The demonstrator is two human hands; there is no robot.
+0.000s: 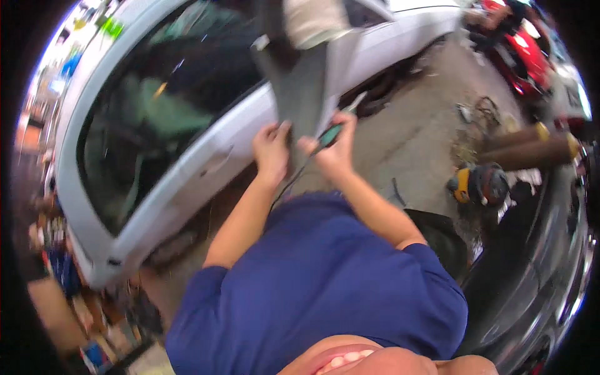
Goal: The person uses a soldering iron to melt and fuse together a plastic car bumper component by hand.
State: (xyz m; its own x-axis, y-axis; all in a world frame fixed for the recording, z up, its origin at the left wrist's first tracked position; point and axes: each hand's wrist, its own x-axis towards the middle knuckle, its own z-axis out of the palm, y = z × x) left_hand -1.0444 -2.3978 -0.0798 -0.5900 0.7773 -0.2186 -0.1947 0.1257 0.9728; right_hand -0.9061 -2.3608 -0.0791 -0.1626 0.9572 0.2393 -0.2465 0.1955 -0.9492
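At frame centre, the left hand (272, 152) pinches a grey panel (301, 94), apparently steadying it; the right hand (338, 155) grasps a green-handled corded tool (329, 135).

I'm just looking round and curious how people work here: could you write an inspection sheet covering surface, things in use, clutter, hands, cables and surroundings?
Surface: concrete floor, partly littered at right.
Job's things: grey panel; green tool.
Clutter: yellow-and-black machine, brown cylinders; mixed items at far left, blurred.
Hands: left hand at the panel's edge, grip unclear; right hand holds the green tool.
Cables: dark cord running from the tool toward the blue shirt.
Surroundings: light car left, dark car lower right, red vehicle upper right.
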